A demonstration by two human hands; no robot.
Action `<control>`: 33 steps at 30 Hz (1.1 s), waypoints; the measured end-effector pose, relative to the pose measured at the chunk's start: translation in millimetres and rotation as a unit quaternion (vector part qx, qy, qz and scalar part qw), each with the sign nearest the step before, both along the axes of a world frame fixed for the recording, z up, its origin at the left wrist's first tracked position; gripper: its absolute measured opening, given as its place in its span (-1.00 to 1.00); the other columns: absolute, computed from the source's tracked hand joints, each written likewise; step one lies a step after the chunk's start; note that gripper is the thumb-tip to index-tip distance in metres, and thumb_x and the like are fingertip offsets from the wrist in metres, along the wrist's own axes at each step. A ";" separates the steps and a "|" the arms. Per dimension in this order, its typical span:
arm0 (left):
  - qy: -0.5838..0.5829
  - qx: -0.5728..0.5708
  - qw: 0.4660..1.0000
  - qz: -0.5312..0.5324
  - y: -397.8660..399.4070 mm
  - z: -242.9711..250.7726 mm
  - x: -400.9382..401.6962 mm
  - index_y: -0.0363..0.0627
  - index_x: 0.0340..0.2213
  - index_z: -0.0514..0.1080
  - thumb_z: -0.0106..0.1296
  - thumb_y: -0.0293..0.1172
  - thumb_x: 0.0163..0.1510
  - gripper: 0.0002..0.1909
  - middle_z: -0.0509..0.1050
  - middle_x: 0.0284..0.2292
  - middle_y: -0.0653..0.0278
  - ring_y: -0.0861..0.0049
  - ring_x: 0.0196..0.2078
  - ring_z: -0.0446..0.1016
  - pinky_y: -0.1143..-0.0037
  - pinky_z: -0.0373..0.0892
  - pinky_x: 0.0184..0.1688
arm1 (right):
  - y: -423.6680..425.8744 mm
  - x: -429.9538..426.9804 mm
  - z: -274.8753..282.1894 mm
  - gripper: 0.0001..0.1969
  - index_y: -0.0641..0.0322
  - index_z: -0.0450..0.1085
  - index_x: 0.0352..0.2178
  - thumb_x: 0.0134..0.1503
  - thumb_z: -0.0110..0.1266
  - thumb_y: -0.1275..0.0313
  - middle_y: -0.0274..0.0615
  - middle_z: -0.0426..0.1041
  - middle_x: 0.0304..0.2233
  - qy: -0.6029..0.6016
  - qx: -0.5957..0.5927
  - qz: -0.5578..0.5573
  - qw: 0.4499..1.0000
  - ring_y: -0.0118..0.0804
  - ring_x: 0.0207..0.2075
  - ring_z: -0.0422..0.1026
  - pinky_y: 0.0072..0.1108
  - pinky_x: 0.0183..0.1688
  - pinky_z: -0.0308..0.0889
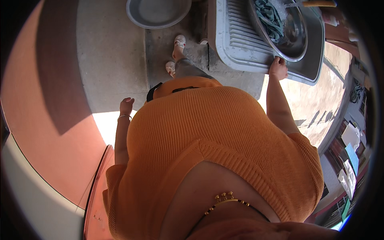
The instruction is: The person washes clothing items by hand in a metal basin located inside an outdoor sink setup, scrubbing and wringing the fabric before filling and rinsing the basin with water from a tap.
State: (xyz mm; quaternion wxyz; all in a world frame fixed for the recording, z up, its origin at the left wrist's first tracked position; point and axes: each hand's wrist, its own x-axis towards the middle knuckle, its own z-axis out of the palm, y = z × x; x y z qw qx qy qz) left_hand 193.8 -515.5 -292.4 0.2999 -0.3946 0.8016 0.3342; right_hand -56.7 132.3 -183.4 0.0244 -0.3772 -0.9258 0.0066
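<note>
My right hand [278, 68] is curled over the front rim of a grey laundry sink [246, 62] with a ribbed washboard [244, 33]. Its fingertips lie close to the rim of a stainless steel basin [295, 45], which stands tilted in the sink. Wet dark green cloth [270, 21] lies inside that basin, and water [279, 7] splashes beside it. At my left side hangs my left hand [126, 105], empty, its fingers loosely bent and a bracelet on the wrist.
A large grey metal basin [159, 13] is on the concrete floor [114, 60] ahead. Across the sink's far end reaches an orange handle [319, 3], near a bottle [330, 19]. A reddish wall [27, 105] curves along my left. Papers or cloths [349, 138] show at far right.
</note>
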 end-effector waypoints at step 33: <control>0.083 0.092 0.968 -0.216 30.5 38.2 -353.9 -0.24 -0.13 0.37 0.03 -0.27 0.02 -0.60 0.50 -0.29 0.09 0.40 -0.24 0.47 0.51 0.34 -0.16 | 3.4 8.2 -8.2 -0.71 0.16 0.42 -0.33 0.03 -0.14 0.24 -0.10 0.46 -0.32 0.034 0.041 0.031 0.998 -0.08 -0.19 0.36 -0.31 -0.14 0.13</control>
